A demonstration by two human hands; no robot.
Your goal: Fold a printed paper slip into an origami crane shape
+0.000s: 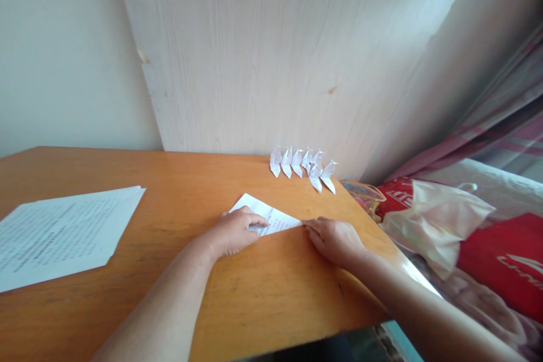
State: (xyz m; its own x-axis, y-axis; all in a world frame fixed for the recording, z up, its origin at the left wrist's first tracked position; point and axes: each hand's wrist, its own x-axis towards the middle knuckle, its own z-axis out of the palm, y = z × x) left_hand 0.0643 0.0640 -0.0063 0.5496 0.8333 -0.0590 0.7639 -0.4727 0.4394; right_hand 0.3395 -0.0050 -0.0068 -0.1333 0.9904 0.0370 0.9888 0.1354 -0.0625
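A folded sheet of printed white paper (271,216) lies flat on the orange wooden table (178,192), shaped like a triangle. My left hand (233,232) rests on its left part with fingers curled and pressed down on the paper. My right hand (333,238) touches the paper's right tip, its fingers drawn together and pressing on the corner. Behind the paper, near the table's far right edge, stands a row of several small folded paper figures (303,165).
A stack of printed sheets (59,235) lies at the table's left. A pale wooden board (275,56) leans against the wall behind. Beyond the table's right edge are a beige plastic bag (436,215) and red bags (504,260) on bedding.
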